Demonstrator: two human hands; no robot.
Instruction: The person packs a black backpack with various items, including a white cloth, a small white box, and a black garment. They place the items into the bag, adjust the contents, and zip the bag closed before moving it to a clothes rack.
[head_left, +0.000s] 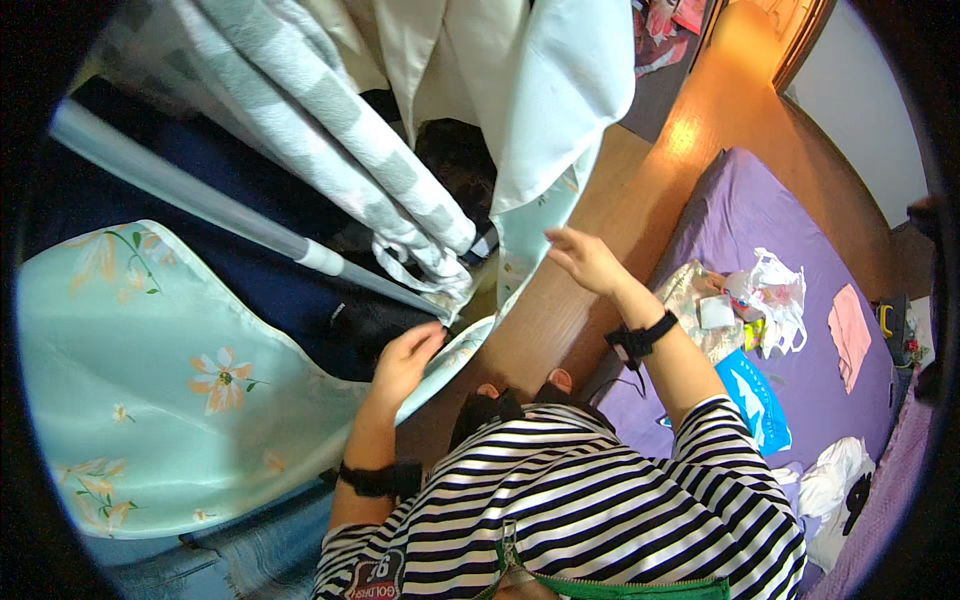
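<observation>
My left hand (409, 364) is beside the edge of a pale green floral curtain (285, 420), its fingers bent near the lower end of a clear plastic tube (210, 206); whether it grips the cloth is hard to tell. My right hand (589, 259), fingers spread and empty, is raised just right of the cloth's narrow hanging part. Above my hands hang a grey and white checked cloth (390, 157) and a smooth white fabric (570, 97). Dark clothing (247, 277) shows behind the tube.
A bed with a purple sheet (810, 202) stands at the right, bearing a white plastic bag (776, 300), a blue packet (754, 405), a pink cloth (850, 337) and crumpled white fabric (832, 480). Wooden floor (622, 195) runs between bed and curtain. Blue denim (255, 551) lies lower left.
</observation>
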